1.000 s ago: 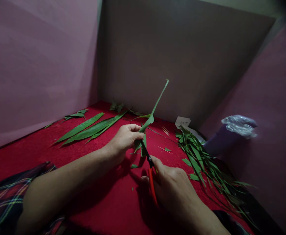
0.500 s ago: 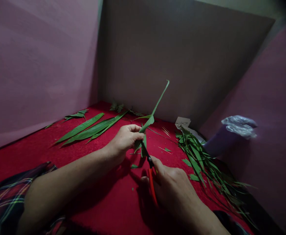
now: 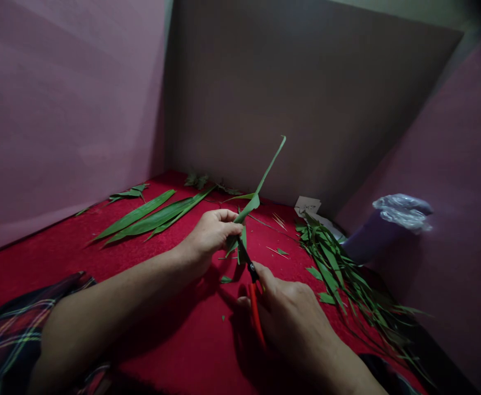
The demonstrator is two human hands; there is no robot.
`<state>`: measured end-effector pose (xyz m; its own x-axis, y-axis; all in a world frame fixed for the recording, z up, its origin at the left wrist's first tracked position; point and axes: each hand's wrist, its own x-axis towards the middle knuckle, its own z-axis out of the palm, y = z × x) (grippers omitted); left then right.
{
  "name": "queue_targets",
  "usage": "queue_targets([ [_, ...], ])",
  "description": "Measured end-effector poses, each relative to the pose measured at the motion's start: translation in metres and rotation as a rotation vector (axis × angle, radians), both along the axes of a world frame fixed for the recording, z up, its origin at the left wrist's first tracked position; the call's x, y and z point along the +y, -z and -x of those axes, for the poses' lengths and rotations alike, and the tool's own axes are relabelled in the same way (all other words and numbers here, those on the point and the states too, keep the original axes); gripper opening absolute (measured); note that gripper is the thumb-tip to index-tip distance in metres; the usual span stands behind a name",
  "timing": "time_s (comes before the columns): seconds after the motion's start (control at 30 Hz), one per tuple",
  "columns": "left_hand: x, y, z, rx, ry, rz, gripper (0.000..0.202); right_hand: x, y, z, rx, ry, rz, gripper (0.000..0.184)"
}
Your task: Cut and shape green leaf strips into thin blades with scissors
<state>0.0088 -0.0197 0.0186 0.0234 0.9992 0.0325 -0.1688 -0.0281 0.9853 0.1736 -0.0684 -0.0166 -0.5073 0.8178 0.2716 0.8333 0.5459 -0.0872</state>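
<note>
My left hand (image 3: 210, 233) is closed on a long green leaf (image 3: 260, 184) that rises up and to the right from my fingers. My right hand (image 3: 292, 312) grips red-handled scissors (image 3: 253, 296), whose dark blades meet the lower end of the leaf just below my left fingers. Both hands hover low over the red cloth surface (image 3: 153, 274). A few small green offcuts (image 3: 226, 279) lie on the cloth under the hands.
Several whole long leaves (image 3: 150, 216) lie at the back left. A heap of cut leaf strips (image 3: 339, 269) spreads along the right. A purple cylinder topped with crumpled clear plastic (image 3: 388, 222) stands at the right. Pink and brown boards wall in the surface.
Almost nothing differs; the leaf's tip has drifted very slightly to the right while both hands stay in place.
</note>
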Motion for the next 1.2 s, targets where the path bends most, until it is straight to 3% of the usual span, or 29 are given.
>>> queue_targets([
  [0.37,-0.0006,0.0002,0.0006,0.010,0.002,0.006,0.008,-0.0014,-0.0029,0.0025,-0.002,-0.001,-0.011,0.031],
  [0.7,-0.0009,-0.0007,-0.0006,0.019,0.000,0.008,0.008,-0.0013,-0.0012,0.0012,-0.044,0.029,-0.007,0.042],
  [1.2,-0.0001,0.0003,0.0003,0.017,0.016,0.002,0.008,-0.0011,-0.0020,0.0025,-0.062,0.030,-0.016,0.045],
])
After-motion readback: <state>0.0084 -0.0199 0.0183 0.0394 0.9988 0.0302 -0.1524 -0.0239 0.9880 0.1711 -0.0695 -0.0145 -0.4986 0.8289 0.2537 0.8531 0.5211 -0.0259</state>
